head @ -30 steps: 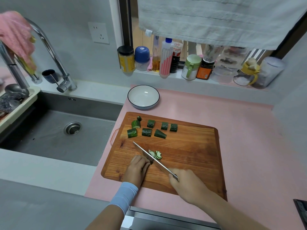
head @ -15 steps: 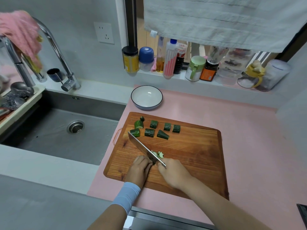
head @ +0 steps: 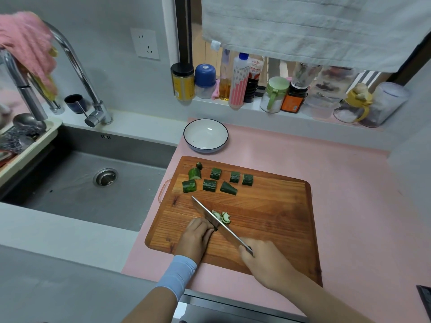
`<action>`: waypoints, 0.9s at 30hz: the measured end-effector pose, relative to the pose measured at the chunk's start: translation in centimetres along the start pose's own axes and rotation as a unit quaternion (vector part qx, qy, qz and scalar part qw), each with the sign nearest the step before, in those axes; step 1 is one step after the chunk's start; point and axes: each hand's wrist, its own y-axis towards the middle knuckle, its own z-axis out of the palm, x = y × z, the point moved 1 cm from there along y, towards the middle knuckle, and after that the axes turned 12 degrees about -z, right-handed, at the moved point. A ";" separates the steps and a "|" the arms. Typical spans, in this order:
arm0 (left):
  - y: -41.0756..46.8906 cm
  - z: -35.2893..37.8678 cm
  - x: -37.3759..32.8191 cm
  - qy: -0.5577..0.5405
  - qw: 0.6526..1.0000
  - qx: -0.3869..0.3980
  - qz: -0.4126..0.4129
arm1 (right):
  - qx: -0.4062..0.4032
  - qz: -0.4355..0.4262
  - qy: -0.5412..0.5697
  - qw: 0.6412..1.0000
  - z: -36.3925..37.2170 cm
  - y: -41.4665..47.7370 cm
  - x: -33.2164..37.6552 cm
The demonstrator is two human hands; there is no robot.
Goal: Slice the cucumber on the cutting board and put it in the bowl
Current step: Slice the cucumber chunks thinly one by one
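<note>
A wooden cutting board lies on the pink counter. Several dark green cucumber chunks sit in two rows near its far left corner. Thin cucumber slices lie just right of the knife blade. My right hand grips the knife handle, the blade slanting up to the left. My left hand, fingers curled, holds a cucumber piece against the blade; that piece is mostly hidden. A white bowl with a dark rim stands beyond the board with nothing in it.
A steel sink with a tap lies to the left. Bottles and jars line the sill behind the bowl. A dish rack sits at the far left. A grey towel hangs above.
The knife was pushed forward half a second ago and has been drawn back again, my right hand moving toward me. My left hand stays in place on the piece.
</note>
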 end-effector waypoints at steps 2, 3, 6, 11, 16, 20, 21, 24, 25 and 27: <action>0.0 0.0 0.0 0.001 1.000 0.001 -0.002 | 0.005 0.004 -0.001 1.000 -0.2 -0.2 -0.2; 0.1 0.1 0.0 0.000 1.000 0.002 -0.006 | 0.008 0.004 -0.002 1.000 -0.3 -0.2 -0.3; 0.1 0.1 0.0 0.000 1.000 0.001 -0.010 | 0.015 0.002 0.000 1.000 -0.2 0.2 -0.2; 0.0 0.0 -0.1 0.009 1.000 0.000 -0.006 | 0.029 0.010 0.000 1.000 0.4 2.5 0.9; -0.1 0.0 -0.2 0.013 1.000 -0.003 0.006 | 0.022 0.012 -0.008 1.000 0.5 4.6 2.3; -0.1 0.0 -0.2 0.014 1.000 -0.003 0.009 | 0.019 0.015 -0.015 1.000 0.3 4.8 2.2; -0.1 0.0 -0.2 0.013 1.000 -0.003 0.010 | 0.016 0.012 -0.018 1.000 0.2 4.7 2.1; -0.1 -0.1 -0.2 0.008 1.000 0.000 0.006 | 0.004 -0.003 -0.013 1.000 0.1 3.6 1.9; 0.0 -0.2 -0.2 0.005 1.000 0.001 0.004 | -0.001 -0.008 -0.011 1.000 0.0 3.2 1.9; 0.0 -0.2 -0.2 0.004 1.000 0.004 0.004 | -0.007 -0.010 -0.009 1.000 -0.1 2.6 1.7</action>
